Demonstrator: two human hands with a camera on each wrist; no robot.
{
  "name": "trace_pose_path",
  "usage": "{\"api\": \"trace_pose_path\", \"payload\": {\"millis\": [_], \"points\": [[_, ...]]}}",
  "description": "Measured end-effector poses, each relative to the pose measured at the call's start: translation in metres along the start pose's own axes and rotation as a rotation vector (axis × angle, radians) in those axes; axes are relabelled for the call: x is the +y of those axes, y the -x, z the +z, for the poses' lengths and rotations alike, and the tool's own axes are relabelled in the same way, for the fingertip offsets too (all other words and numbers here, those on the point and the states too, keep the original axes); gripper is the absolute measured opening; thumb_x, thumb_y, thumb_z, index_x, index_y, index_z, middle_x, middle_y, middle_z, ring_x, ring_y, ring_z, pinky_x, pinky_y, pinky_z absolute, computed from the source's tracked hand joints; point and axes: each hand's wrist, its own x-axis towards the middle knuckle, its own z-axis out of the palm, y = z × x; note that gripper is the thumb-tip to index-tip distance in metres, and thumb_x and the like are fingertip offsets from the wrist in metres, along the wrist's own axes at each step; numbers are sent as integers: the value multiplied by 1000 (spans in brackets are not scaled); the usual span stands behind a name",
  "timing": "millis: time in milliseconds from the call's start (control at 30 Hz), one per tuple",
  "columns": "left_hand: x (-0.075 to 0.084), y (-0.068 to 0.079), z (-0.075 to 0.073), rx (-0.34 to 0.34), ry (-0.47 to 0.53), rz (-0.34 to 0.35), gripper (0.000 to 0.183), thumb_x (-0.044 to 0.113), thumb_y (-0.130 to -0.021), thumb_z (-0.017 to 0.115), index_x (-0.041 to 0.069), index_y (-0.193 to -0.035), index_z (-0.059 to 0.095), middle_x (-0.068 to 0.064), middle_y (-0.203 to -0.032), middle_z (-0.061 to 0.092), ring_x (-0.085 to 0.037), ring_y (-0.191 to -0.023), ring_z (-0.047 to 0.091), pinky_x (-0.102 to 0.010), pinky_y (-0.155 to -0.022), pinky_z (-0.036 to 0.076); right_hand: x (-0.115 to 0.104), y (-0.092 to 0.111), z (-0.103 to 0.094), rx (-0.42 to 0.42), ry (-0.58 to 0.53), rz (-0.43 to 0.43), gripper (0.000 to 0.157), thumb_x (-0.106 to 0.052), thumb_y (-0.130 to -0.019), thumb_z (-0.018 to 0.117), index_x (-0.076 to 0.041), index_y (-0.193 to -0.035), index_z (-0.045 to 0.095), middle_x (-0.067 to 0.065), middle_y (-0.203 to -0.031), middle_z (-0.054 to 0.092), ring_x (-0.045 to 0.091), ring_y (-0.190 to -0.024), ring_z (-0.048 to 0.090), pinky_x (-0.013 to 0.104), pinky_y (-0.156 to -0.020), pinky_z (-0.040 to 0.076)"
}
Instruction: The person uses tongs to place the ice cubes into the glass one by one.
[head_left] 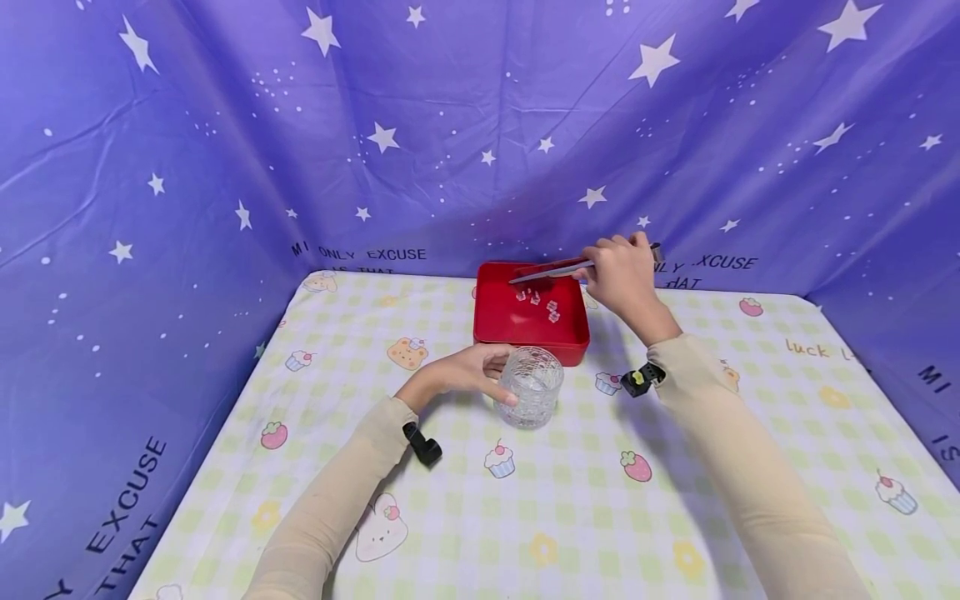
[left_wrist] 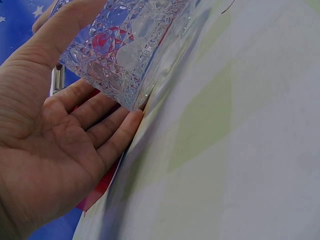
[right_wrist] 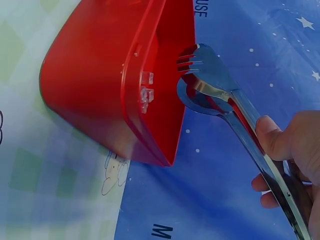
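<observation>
My left hand (head_left: 467, 371) holds a clear, textured drinking glass (head_left: 534, 390), thumb on the near side and fingers on the far side. The glass stands on the table just in front of a red box (head_left: 497, 317). Several small clear cubes (head_left: 553, 317) lie on the floor of this open box. Metal serving tongs (right_wrist: 250, 135) are gripped in my right hand (head_left: 624, 273) above the box's back right part. One tip of the tongs is fork-shaped, the other rounded like a spoon. Their tips stand slightly apart, with nothing seen between them.
A green-and-white checked cloth (head_left: 585, 517) with cartoon prints covers the table. Purple-blue star-patterned curtains (head_left: 450, 108) rise behind the table and along both sides. The red box sits near the table's back edge, close to the rear curtain.
</observation>
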Motion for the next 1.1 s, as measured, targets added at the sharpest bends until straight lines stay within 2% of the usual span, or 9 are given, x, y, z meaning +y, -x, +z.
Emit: {"api": "trace_pose_path", "payload": {"millis": [300,500,733,1100], "points": [[0,0,1,-5,16,13,67,4,-83,82,7,-144,54,-10,-137,65,-21,-132,59,-31,-113,48,-5,-7,6,-46,33,-14,21,-23,-87,76,-3,-91,76,15,-82,70,37,-82,61,53,-86,39],[0,0,1,2,6,9,67,3,-82,82,8,-143,54,-9,-137,64,-21,-133,58,-31,-113,48,-7,-10,10,-44,61,-21,21,-24,-87,75,-3,-82,73,14,-77,68,37,-77,61,52,-82,40],[-1,-1,1,5,-1,5,69,4,-82,83,8,-144,54,-8,-138,64,-20,-133,57,-29,-113,48,-7,-12,16,-89,94,-6,21,-23,-88,76,-3,-83,73,13,-79,69,35,-79,61,51,-81,40],[-1,0,1,-2,6,6,66,4,-83,82,7,-143,54,-10,-137,64,-21,-132,58,-30,-113,48,-9,-12,26,-55,94,-33,20,-20,-87,77,-3,-78,72,14,-75,68,36,-76,61,50,-80,41]]}}
